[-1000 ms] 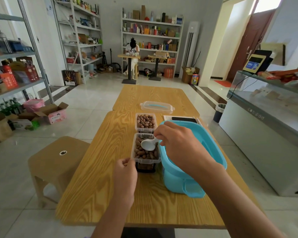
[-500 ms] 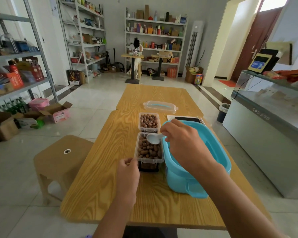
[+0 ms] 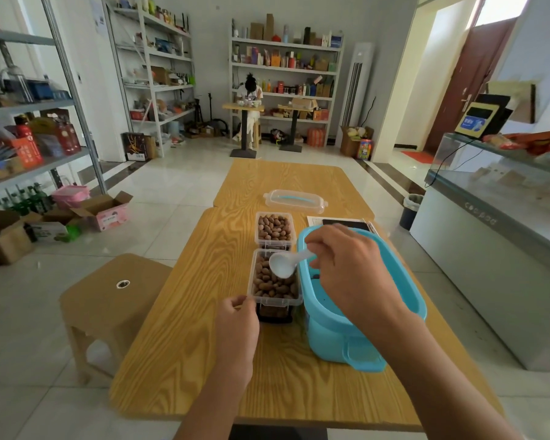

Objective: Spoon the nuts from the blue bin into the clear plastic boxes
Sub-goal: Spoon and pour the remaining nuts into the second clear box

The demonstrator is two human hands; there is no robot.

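Right fingers [image 3: 324,246] pinched my white spoon [image 3: 283,265] over the near clear box [image 3: 275,300] of nuts [image 3: 273,284] — left hand [image 3: 238,325] gripped its corner; blue bin [image 3: 362,331] touched it, bare table [image 3: 185,344] leftward.

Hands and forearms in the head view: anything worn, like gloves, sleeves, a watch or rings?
Nothing worn shows. The left hand and right hand are bare, without gloves, and no rings or watch are visible. Both forearms are uncovered to the frame's bottom edge, with no sleeve in view.
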